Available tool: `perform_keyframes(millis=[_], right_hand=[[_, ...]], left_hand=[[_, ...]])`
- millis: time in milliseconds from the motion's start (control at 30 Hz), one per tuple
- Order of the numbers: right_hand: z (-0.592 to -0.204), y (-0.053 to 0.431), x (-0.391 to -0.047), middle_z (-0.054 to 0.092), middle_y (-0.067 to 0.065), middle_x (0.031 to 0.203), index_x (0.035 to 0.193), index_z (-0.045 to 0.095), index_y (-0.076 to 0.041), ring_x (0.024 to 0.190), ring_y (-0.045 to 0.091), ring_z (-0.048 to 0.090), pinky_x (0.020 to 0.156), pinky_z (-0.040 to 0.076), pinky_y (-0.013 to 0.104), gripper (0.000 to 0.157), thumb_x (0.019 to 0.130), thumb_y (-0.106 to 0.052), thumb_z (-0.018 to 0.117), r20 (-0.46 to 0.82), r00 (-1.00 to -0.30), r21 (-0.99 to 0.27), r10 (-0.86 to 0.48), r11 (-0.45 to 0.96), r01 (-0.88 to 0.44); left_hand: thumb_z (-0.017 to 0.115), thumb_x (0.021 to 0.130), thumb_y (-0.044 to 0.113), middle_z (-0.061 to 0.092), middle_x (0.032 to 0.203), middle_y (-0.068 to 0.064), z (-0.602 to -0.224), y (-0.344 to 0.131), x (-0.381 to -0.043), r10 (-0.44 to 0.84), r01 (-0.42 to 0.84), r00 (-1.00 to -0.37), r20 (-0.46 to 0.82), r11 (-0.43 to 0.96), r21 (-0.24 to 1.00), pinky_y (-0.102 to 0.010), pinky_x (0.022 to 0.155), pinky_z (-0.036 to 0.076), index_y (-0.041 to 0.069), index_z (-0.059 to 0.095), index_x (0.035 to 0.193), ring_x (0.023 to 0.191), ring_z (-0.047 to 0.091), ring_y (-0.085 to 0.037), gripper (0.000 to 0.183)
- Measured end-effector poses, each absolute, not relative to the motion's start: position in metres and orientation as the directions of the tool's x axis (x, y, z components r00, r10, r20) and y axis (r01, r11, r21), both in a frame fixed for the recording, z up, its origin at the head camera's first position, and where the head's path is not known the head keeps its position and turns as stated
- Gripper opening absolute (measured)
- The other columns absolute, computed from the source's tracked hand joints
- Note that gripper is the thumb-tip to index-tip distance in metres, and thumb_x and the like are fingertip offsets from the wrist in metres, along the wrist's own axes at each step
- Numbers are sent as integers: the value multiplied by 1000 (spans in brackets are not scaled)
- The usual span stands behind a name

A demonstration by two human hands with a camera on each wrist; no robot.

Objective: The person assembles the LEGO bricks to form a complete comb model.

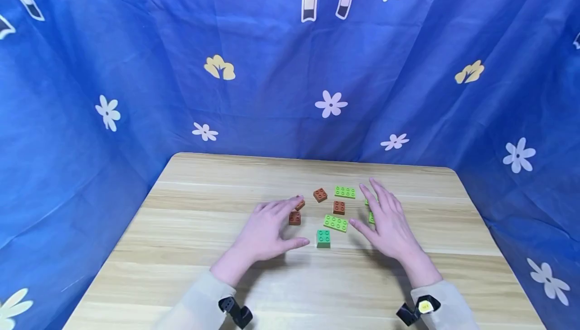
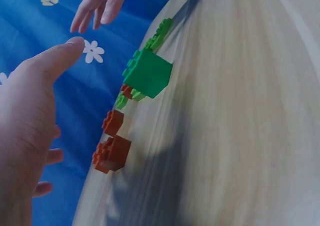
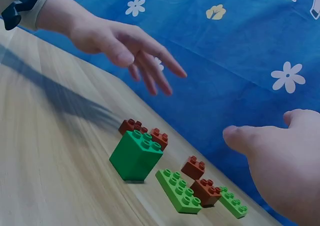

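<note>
Both hands hover over a loose group of toy building bricks and hold nothing. My left hand (image 1: 270,230), its fingers spread, is above the left side of the group. Just beyond its thumb stands a tall green brick (image 1: 323,239). Two reddish-brown bricks, one in front (image 1: 294,218) and one partly covered by the fingers (image 1: 299,204), are close to that hand. My right hand (image 1: 390,225) hangs with fingers extended on the right side, partly hiding two lime-green bricks (image 1: 371,218). Its thumb tip is near a flat lime-green brick (image 1: 336,223).
Two more reddish-brown bricks, one farther back (image 1: 320,195) and one nearer (image 1: 339,208), lie between the hands. Another lime-green brick (image 1: 345,192) sits toward the back. Blue patterned cloth (image 1: 272,93) surrounds the wooden table (image 1: 190,189) behind and at both sides.
</note>
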State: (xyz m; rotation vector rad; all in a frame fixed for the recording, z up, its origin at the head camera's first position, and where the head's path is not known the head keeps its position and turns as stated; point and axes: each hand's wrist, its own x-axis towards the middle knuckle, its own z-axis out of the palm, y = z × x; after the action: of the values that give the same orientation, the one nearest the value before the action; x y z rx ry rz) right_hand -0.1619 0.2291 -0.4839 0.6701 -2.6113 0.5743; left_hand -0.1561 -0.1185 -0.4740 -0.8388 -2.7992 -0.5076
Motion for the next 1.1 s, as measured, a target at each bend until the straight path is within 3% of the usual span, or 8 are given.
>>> perform_keyframes(millis=[133,533,700,933,1100], right_hand=[[-483,226,-164,19,13,174,168,28,-16,155,40,26,120,24,67,90,97,-48,73,444,-815,-316,-372,786,-531],[-484,218,-168,22,10,174,170,24,-22,156,37,27,121,24,66,90,99,-47,73,389,-843,-426,-371,739,-522],[-485,217,-169,22,8,174,170,22,-23,156,35,26,121,26,65,90,100,-46,73,372,-849,-473,-374,711,-521],[-485,216,-169,22,7,174,170,20,-24,156,34,26,122,27,63,91,100,-44,74,329,-874,-552,-358,678,-486],[-486,215,-170,23,6,173,170,21,-24,157,33,25,122,26,62,91,100,-45,74,317,-880,-579,-355,662,-476]], left_hand=[[55,85,90,58,153,-5,-479,-115,-154,490,542,-840,232,781,312,-63,114,39,29,34,167,136,57,-33,104],[68,84,82,68,138,-3,-494,-102,-148,489,528,-847,209,724,444,-61,113,41,26,37,165,136,56,-30,104],[75,83,75,61,148,-5,-497,-96,-146,481,497,-860,171,710,499,-56,114,42,25,40,164,137,56,-30,101],[68,82,83,56,154,2,-502,-93,-146,492,512,-852,180,709,486,-57,115,39,23,43,162,140,52,-26,103],[72,84,77,53,157,3,-500,-90,-146,508,531,-839,194,687,496,-53,118,38,22,44,162,143,50,-25,100]])
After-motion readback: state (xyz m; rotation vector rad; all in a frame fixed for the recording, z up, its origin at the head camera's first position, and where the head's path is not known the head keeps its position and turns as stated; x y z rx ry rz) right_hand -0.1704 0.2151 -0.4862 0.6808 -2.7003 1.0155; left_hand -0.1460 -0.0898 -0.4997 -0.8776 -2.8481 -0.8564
